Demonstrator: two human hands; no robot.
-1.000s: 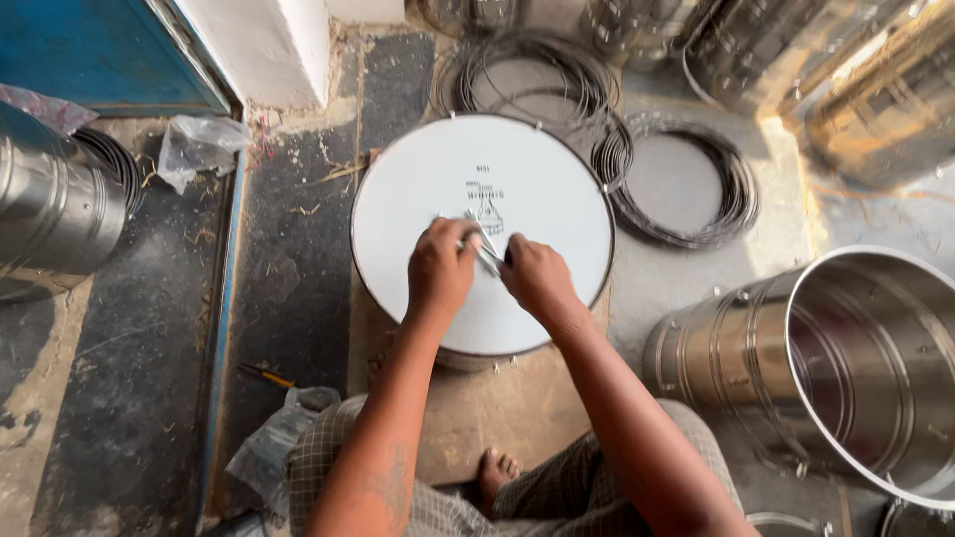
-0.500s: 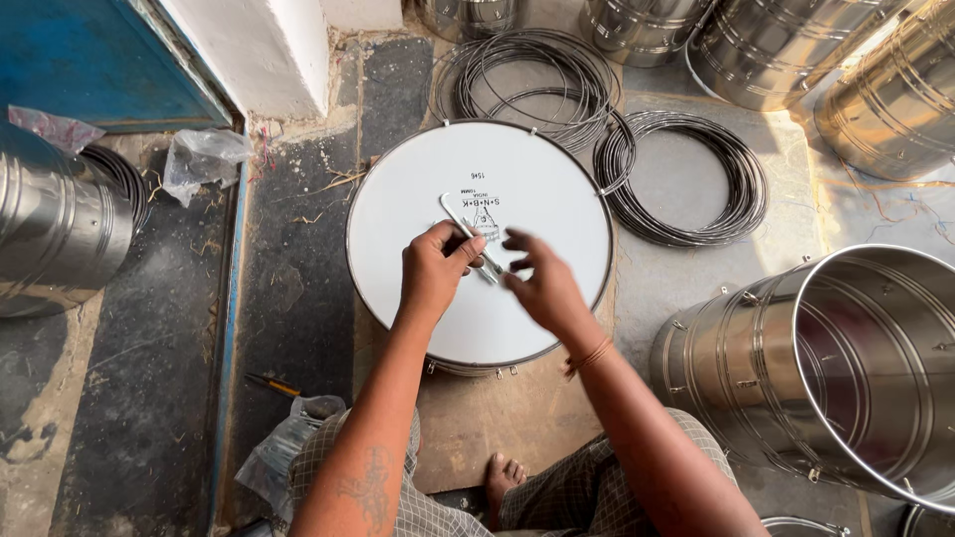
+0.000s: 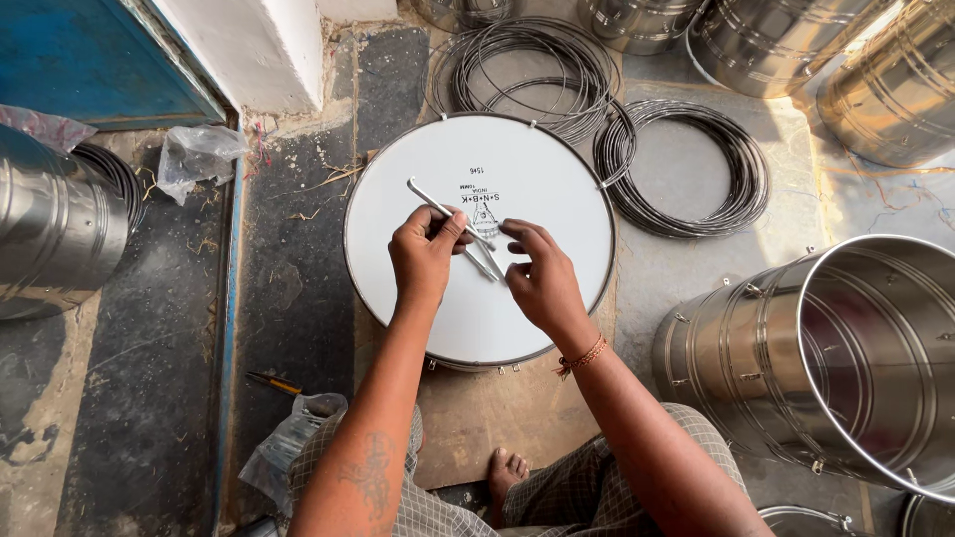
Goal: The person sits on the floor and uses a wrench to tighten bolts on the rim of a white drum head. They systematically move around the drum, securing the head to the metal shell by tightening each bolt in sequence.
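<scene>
1. The left hand (image 3: 426,251) is closed around a thin metal hook rod (image 3: 448,213), fingers curled over its middle, held above the centre of the white drumhead (image 3: 408,199)
2. The rod runs from a bent tip at about 10 o'clock of the left hand down toward 4 o'clock, where its lower end meets the right hand
3. The right hand (image 3: 542,283) sits just beside the left, at its 3 o'clock; thumb and fingertips are pinched together on the rod's lower end
4. Both hands hover over the round drum; the drumhead has a metal rim with small lugs, and dark printing at its centre
5. The drum rests on a brown board (image 3: 477,418) on the floor, directly in front of the person's checked trousers and bare foot (image 3: 507,472)
6. At 12 to 2 o'clock of the drum lie coils of steel wire hoops (image 3: 686,164), the nearest touching its rim
7. At 4 o'clock lies a large steel drum shell (image 3: 796,368) on its side, open end facing right
8. At 9 o'clock, well apart, another steel shell (image 3: 55,239); a crumpled plastic bag (image 3: 194,154) lies at 10 o'clock
</scene>
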